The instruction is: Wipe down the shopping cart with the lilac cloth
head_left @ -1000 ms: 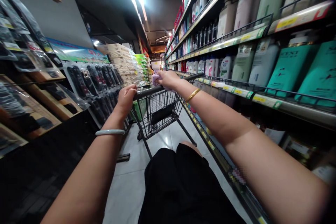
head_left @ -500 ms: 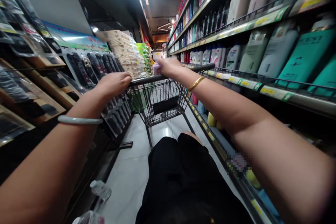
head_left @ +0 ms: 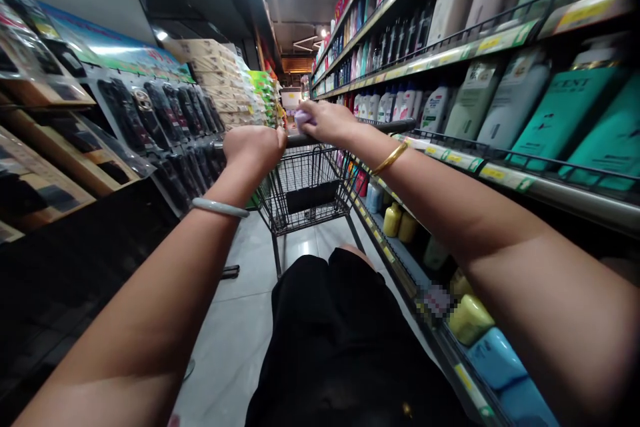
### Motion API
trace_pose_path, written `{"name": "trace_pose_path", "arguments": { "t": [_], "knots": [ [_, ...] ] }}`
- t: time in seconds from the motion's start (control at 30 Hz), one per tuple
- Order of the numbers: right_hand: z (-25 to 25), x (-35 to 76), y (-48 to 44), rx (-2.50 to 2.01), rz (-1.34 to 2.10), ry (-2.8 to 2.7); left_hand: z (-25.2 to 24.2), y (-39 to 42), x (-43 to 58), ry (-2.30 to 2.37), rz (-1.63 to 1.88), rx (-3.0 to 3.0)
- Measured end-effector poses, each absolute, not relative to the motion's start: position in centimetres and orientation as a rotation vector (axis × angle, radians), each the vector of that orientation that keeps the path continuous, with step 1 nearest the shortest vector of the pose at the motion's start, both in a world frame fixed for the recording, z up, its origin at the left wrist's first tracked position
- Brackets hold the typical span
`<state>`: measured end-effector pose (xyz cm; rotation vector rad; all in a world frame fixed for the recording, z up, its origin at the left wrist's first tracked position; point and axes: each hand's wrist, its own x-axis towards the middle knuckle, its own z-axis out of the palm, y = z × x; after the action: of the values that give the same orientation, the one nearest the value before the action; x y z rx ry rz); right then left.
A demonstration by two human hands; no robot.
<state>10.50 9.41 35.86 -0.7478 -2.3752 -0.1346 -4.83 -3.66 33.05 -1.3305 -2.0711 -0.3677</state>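
Observation:
A dark shopping cart (head_left: 313, 197) stands in front of me, its wire basket pointing down the aisle. My left hand (head_left: 255, 147) is closed on the left-middle part of the cart handle (head_left: 397, 127). Farther along the same bar, my right hand (head_left: 331, 123) rests with its fingers curled around a small light-purple object (head_left: 302, 119). What kind of object this is cannot be made out. Only a short stretch of handle shows between the two hands. The visible part of the basket shows bare wire mesh and a black panel.
Shelves on the right hold teal pump bottles (head_left: 563, 113) and, low down, yellow bottles (head_left: 470, 319) and blue bottles (head_left: 497, 357). To the left hang packaged dark goods (head_left: 127, 113). Stacked boxes (head_left: 213, 80) stand behind them. Pale floor tiles (head_left: 225, 327) run between.
My left hand has slid right along the handle, closer to my right hand. The view has shifted slightly, and the clear bottles at the lower left have nearly left it.

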Motion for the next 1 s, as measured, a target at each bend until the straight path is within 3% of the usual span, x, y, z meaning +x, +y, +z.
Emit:
{"name": "trace_pose_path", "arguments": {
  "t": [0.13,0.23,0.43,0.67,0.87,1.0],
  "knots": [
    [35.2,11.8,8.2,-0.392,-0.181,-2.517,33.3,-4.1,-5.7,-2.063,-0.316,-1.361],
    [35.9,14.0,10.1,-0.364,-0.163,-2.590,33.5,-4.5,-6.5,-2.080,-0.306,-1.372],
    [36.1,15.3,12.0,-0.545,0.264,-2.334,33.5,-4.7,-6.7,-2.084,-0.319,-1.354],
    [33.9,15.5,10.2,-0.490,-0.072,-2.300,33.4,-5.0,-7.3,-2.055,-0.257,-1.341],
    [34.9,18.3,12.1,-0.985,-0.083,-2.108,33.3,-5.7,-7.5,-2.071,-0.303,-1.322],
    [34.0,17.3,9.3,-0.689,-0.135,-2.243,33.2,-6.4,-7.2,-2.074,-0.303,-1.303]
  ]
}}
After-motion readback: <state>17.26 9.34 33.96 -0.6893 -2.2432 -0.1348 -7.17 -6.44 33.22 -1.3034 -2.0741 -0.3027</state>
